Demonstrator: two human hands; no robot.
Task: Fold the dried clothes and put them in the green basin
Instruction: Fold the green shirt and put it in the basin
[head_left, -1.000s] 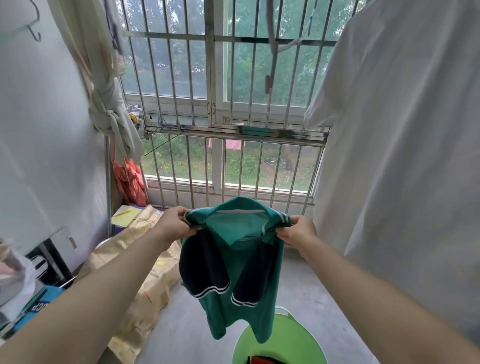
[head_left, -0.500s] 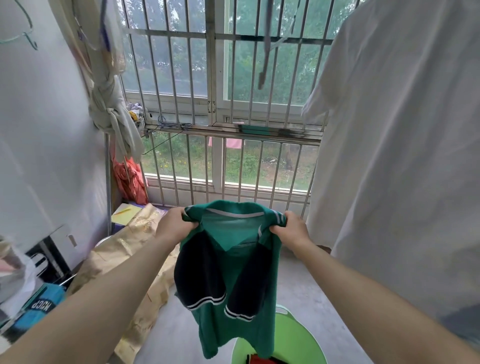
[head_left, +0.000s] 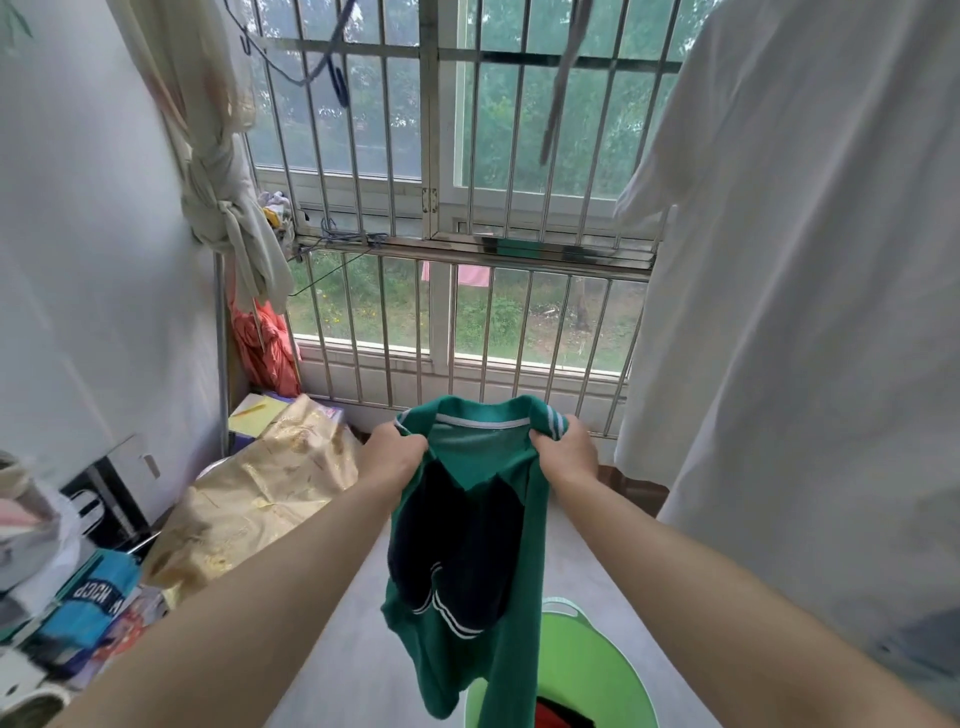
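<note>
Now your left hand (head_left: 392, 460) grips the shirt (head_left: 483, 452) by one shoulder, fingers curled into the cloth. It hangs between your hands, dark sleeves (head_left: 457, 561) folded inward, hem over the basin (head_left: 615, 657) on the floor (head_left: 353, 649). Your right hand (head_left: 567, 457) grips the other shoulder, fingers curled likewise.

One green shirt (head_left: 483, 452), one green basin (head_left: 592, 654), one white hanging garment (head_left: 805, 312)

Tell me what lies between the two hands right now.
In the head view, the collar of the green shirt spans the gap: the left hand grips one end, the right hand the other, and the shirt hangs below them.
</note>
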